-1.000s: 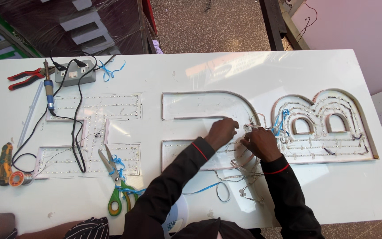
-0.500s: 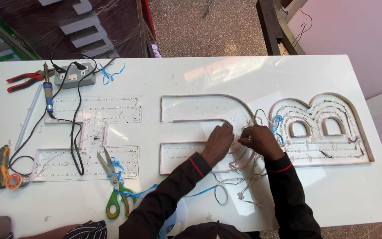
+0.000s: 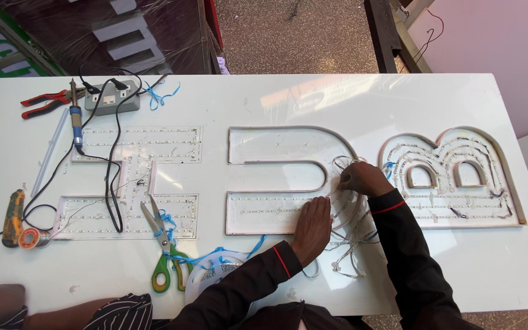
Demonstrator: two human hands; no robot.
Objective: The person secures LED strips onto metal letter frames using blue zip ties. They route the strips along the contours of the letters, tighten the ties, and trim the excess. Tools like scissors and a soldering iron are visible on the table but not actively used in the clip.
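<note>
Nearest the camera, the left hand (image 3: 311, 228) lies palm-down, fingers together and flat, pressing on the lower edge of the middle letter tray (image 3: 276, 146) on the white table (image 3: 349, 98). Just beyond, the right hand (image 3: 362, 178) is curled, fingertips pinching a loop of the LED strip wire (image 3: 348, 244) at the tray's curved end. Farther left lie green-handled scissors (image 3: 165, 250), a soldering iron (image 3: 76, 116) and red pliers (image 3: 47, 102).
</note>
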